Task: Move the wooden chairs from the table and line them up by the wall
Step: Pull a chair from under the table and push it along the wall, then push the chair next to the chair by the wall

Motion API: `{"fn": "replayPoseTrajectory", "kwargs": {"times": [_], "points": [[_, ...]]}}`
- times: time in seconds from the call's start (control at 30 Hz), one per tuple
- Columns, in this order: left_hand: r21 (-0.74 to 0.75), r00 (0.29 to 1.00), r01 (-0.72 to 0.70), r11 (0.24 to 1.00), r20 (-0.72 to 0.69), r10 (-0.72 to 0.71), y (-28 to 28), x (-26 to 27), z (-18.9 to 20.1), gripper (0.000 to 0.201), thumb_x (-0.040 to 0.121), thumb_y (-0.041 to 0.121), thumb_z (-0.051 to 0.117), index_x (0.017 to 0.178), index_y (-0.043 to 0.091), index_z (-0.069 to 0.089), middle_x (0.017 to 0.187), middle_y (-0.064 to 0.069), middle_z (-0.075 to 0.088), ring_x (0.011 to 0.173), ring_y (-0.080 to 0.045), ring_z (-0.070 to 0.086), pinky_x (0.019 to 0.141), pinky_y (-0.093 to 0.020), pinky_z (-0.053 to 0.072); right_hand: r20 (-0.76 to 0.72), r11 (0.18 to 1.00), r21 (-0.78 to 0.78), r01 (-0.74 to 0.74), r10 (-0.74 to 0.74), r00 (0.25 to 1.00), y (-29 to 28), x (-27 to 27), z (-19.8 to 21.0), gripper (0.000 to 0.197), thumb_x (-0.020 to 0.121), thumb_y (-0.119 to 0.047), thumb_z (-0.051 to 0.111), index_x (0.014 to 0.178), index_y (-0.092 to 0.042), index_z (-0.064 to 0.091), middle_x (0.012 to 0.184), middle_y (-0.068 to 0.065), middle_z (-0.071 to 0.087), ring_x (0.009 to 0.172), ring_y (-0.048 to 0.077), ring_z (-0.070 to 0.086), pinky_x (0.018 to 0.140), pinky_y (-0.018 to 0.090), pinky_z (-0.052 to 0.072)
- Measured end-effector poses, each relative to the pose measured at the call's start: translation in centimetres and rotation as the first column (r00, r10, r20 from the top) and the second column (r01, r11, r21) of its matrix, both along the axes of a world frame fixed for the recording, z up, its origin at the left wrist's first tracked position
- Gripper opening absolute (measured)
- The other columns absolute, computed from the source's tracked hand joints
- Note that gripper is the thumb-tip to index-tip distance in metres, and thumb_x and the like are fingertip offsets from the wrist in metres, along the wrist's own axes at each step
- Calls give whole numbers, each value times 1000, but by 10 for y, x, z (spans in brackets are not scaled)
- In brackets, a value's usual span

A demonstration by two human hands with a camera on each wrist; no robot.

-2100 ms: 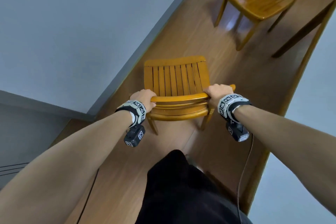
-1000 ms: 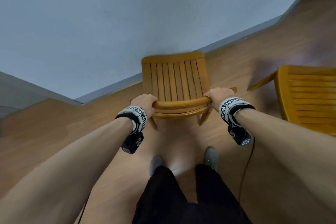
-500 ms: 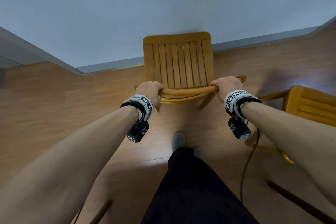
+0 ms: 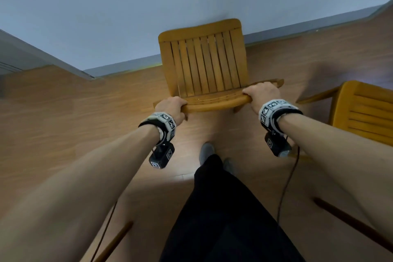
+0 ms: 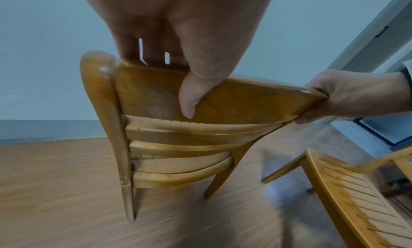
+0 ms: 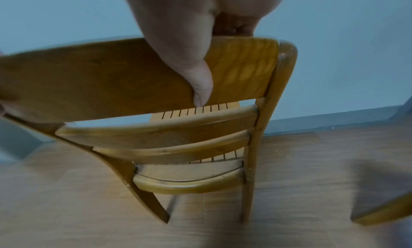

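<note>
I hold a wooden chair with a slatted seat by the top rail of its backrest. My left hand grips the rail's left end and my right hand grips its right end, thumbs on the near side. The chair's front edge points at the grey-blue wall and reaches over the skirting. Its rear legs look slightly off the floor, though blur leaves that unsure. A second wooden chair stands to the right.
A grey skirting board runs along the foot of the wall. The wall steps out in a corner at the left. Dark wooden table legs slant across the floor behind me on the right and left. My feet stand just behind the chair.
I turned to face the wall and carried the chair toward it, both hands keeping their grip. The second chair shifted from far ahead to my right side.
</note>
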State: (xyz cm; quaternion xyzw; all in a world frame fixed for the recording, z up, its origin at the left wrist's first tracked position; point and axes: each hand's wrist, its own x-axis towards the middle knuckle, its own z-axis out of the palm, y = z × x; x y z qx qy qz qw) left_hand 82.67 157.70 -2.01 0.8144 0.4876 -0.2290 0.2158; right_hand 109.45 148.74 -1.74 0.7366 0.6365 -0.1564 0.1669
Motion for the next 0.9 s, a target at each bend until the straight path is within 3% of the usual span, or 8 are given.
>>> {"fn": "replayPoseTrajectory", "kwargs": {"times": [0.13,0.23,0.33,0.47,0.63,0.73,0.9], "points": [[-31,1000,-12,999,-28,11,-2,13,13,30,86,17,63,115,22,68,105,-3,70,90,-26,63,75,-35,53,-148,995,-22,93,-95,984,-5,9,12,39,90,-8,62,125,-24,63,119,2,66,107,28,62,90,39,53],[-32,1000,-8,999,-2,8,-8,38,41,56,86,24,66,140,21,54,135,-6,60,117,-27,59,95,-41,51,-250,981,17,192,-182,951,-18,28,34,49,85,-12,68,132,-22,57,129,3,62,111,28,62,90,42,56],[28,996,10,1000,83,-12,-10,82,76,62,88,31,63,147,20,46,145,-5,52,128,-26,53,101,-40,47,-322,973,13,230,-214,922,-33,61,61,67,84,-14,68,147,-24,47,146,1,52,126,27,56,101,42,50],[87,980,118,989,149,-130,-10,165,114,65,92,40,57,152,20,39,154,-3,43,139,-24,42,110,-39,38,-317,936,57,347,-313,895,-60,124,95,70,88,-22,68,152,-25,40,154,1,44,139,24,44,111,43,41],[135,934,283,950,184,-305,-28,281,141,66,92,44,55,152,21,39,150,-4,47,135,-26,47,107,-39,42,-298,865,49,500,-465,834,-102,202,113,67,92,-34,63,153,-27,37,155,1,43,138,25,44,108,42,43],[135,897,371,919,206,-392,-37,353,150,64,94,42,56,151,21,39,150,-4,47,132,-27,50,102,-37,44,-296,783,38,620,-584,756,-125,252,112,68,92,-39,61,154,-30,36,156,1,42,137,25,46,106,41,45],[134,807,541,830,195,-558,-34,481,144,63,95,41,56,152,21,39,153,-3,43,135,-27,45,105,-38,40,-298,660,19,751,-714,634,-155,345,101,69,92,-38,59,155,-28,33,156,4,40,138,27,43,107,44,44]]}}
